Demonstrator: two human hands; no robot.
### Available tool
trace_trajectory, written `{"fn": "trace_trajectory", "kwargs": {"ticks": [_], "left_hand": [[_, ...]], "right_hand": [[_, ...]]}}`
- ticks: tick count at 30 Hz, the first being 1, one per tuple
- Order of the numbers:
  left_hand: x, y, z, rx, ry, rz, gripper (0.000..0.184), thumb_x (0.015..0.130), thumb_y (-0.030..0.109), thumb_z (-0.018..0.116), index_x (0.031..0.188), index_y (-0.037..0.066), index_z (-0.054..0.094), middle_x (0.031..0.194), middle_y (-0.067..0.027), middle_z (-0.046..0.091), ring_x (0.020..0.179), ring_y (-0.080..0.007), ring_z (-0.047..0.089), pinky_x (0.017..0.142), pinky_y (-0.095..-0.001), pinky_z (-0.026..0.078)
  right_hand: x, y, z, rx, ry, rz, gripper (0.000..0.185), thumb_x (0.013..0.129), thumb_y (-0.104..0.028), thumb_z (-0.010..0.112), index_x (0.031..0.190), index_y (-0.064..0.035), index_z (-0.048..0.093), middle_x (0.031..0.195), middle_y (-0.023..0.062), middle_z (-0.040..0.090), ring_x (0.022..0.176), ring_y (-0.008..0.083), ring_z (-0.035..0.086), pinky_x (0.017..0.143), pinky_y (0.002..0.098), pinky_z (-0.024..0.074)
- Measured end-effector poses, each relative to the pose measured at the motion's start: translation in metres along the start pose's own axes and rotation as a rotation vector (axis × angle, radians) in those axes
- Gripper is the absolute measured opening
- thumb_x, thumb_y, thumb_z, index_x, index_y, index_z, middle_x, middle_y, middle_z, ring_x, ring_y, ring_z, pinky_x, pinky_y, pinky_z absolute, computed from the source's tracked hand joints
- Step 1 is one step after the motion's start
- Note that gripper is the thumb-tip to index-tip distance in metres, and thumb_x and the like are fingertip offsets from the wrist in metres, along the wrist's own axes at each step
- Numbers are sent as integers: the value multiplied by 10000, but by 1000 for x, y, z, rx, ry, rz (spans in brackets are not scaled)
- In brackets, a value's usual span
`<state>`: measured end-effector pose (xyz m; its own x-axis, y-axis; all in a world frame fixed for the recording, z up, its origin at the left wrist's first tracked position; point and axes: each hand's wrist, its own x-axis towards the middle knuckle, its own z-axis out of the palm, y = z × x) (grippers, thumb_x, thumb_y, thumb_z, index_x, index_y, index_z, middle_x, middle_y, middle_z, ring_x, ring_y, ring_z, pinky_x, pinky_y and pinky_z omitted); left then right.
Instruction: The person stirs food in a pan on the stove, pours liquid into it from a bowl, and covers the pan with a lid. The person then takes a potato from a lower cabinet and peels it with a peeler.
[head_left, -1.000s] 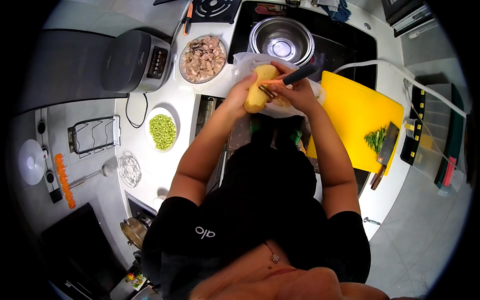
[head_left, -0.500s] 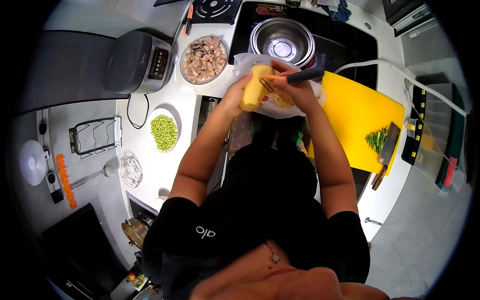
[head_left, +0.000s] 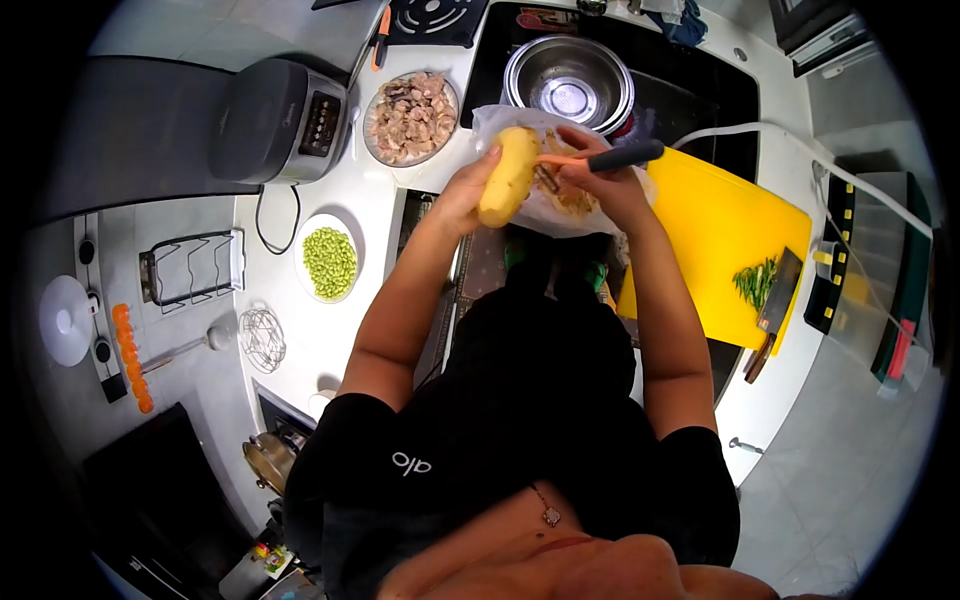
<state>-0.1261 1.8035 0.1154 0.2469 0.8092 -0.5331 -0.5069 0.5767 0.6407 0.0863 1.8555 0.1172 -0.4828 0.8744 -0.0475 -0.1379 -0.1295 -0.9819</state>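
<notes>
A peeled yellow potato [head_left: 510, 175] is held by my left hand [head_left: 465, 197], whose fingers wrap its left side. My right hand [head_left: 612, 188] grips a peeler [head_left: 625, 155] with a dark handle and an orange neck. The peeler's blade end sits just right of the potato; whether it touches I cannot tell. Beneath both hands hangs a white plastic bag [head_left: 560, 222] with peelings [head_left: 572, 197] in it.
A steel bowl [head_left: 518, 85] stands behind the bag. Plates of cut meat [head_left: 410, 118] and green beans [head_left: 328, 264] lie left, near a grey appliance [head_left: 275, 120]. On the right, a yellow cutting board [head_left: 690, 230] holds chopped greens [head_left: 755, 284] and a knife [head_left: 778, 290].
The peeler has shifted right, off the potato's face. The potato has turned slightly in my left hand and shows more of its smooth side.
</notes>
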Motion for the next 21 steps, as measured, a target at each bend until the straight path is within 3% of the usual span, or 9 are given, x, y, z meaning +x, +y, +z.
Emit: {"fn": "trace_trajectory", "kwargs": {"ticks": [2,5,6,10,13,16,19,21], "left_hand": [[-2,0,1,66,-70,-6,552,849,409,528,1247,49,400,1040,-114,569,844,-202,596,691,-304,504],[-4,0,8,321,-245,112,609,742,220,675,1254,53,393,1060,-93,557,884,-197,586,750,-288,487],[-6,2,19,353,-192,92,724,613,43,702,1265,51,386,1097,-63,531,931,-174,554,807,-271,451],[-7,7,26,520,-268,52,731,583,-3,682,1254,55,396,1108,-34,511,961,-136,507,831,-263,414],[-6,7,23,537,-280,0,727,560,-8,687,1230,57,414,1112,-25,504,976,-124,486,843,-257,399],[-5,11,23,658,-288,22,722,549,-3,712,1209,58,427,1094,-33,515,980,-138,493,849,-270,405],[-5,15,29,787,-210,162,706,553,13,738,1190,59,438,1072,-51,535,975,-160,511,847,-296,421],[-7,16,29,892,-70,281,691,552,43,751,1172,58,445,1081,-67,543,982,-177,527,849,-300,425]], "right_hand": [[3,-4,6,68,-97,-4,541,752,-203,697,1194,19,479,1169,123,534,999,145,539,833,265,438],[4,-17,6,119,-180,96,424,758,-169,688,1114,15,549,1189,125,524,991,140,541,831,263,441],[5,-9,4,53,-193,5,339,756,-153,687,1040,8,597,1100,99,585,940,129,563,814,258,449],[6,-31,-11,27,-212,167,291,739,-164,704,969,0,637,902,70,648,801,109,591,749,236,465],[10,-16,-20,11,-213,167,283,747,-216,700,941,-15,654,869,53,647,763,104,589,695,232,474],[15,-14,-21,269,-160,177,289,767,-268,676,944,-40,661,826,21,643,724,107,589,644,238,477],[18,6,-21,97,-26,194,284,783,-282,654,946,-50,664,818,16,645,701,116,590,619,235,471],[16,20,-23,-563,39,104,271,784,-263,654,940,-42,662,810,12,644,686,119,588,605,222,463]]}}
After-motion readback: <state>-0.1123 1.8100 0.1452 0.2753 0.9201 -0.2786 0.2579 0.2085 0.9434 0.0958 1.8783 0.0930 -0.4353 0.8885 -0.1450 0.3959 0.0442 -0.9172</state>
